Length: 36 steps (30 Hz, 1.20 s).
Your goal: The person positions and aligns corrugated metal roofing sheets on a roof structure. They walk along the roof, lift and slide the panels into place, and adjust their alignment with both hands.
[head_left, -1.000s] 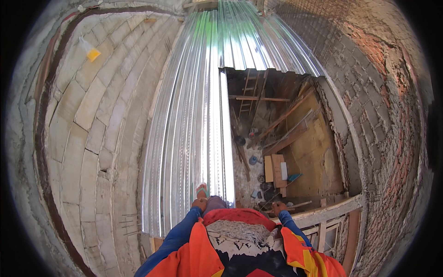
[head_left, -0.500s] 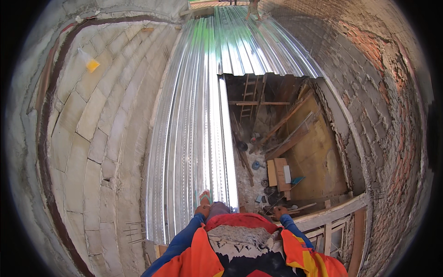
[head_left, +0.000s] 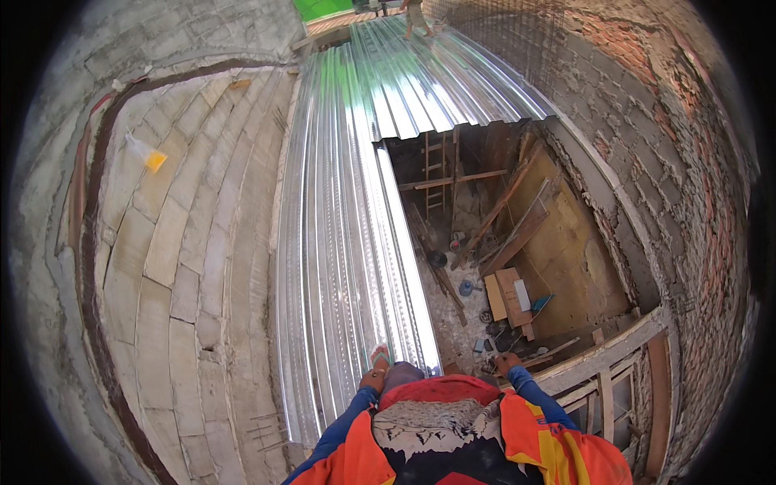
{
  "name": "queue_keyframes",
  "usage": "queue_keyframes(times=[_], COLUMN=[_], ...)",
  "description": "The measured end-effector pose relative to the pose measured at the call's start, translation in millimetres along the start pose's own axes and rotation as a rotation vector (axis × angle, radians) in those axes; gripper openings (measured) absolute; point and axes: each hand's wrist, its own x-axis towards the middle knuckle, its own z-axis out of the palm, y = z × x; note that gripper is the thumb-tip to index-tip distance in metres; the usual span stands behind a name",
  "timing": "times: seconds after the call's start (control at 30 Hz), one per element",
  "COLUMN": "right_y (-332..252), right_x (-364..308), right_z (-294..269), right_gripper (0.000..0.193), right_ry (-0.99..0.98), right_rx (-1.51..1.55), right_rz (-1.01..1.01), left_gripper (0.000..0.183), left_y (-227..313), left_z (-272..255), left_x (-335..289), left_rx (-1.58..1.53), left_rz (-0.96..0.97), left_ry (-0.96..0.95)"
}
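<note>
My left hand (head_left: 373, 380) is low beside my left thigh, close to a sandalled foot (head_left: 380, 354) that stands on the shiny ribbed metal sheeting (head_left: 339, 242). Nothing shows in this hand, but its fingers are too small and hidden to read. Out past my right side, my right hand (head_left: 508, 364) appears over the near edge of the floor opening, close to a concrete beam (head_left: 598, 360). Its fingers seem bent, though whether they hold anything is unclear. Both arms wear blue sleeves under an orange and yellow vest.
Right of the sheeting, a deep opening drops to a lower level with a wooden ladder (head_left: 435, 166), planks (head_left: 513, 234) and cardboard (head_left: 511, 295). Block walls rise on both sides. A bag with yellow contents (head_left: 153, 159) lies at left. Another person (head_left: 417, 18) stands at the far end.
My view has turned and tilted slightly, so the sheeting and opening sit differently in the picture. The far person shows more to the left. My hands keep much the same pose.
</note>
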Motion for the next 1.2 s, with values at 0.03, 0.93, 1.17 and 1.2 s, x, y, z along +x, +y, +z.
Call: queue_keyframes(times=[0.03,0.93,1.17,1.2], right_y=[4,-284,-412,-427], right_x=[2,140,185,177], right_z=[2,133,163,145], right_gripper=[0.04,0.045,0.044,0.043], right_ry=[-0.002,-0.319,-0.407,-0.374], right_rx=[0.007,-0.303,0.001,-0.04], right_rz=[-0.011,-0.174,-0.218,-0.202], left_gripper=[0.034,0.034,0.026,0.022], left_y=[1,-197,-224,-207], left_z=[-2,-143,-298,-314], left_x=[0,50,147,162], left_rx=[0.004,-0.245,-0.505,-0.768], left_rz=[-0.001,-0.419,-0.406,-0.471], left_ry=[-0.006,0.222,0.334,0.445])
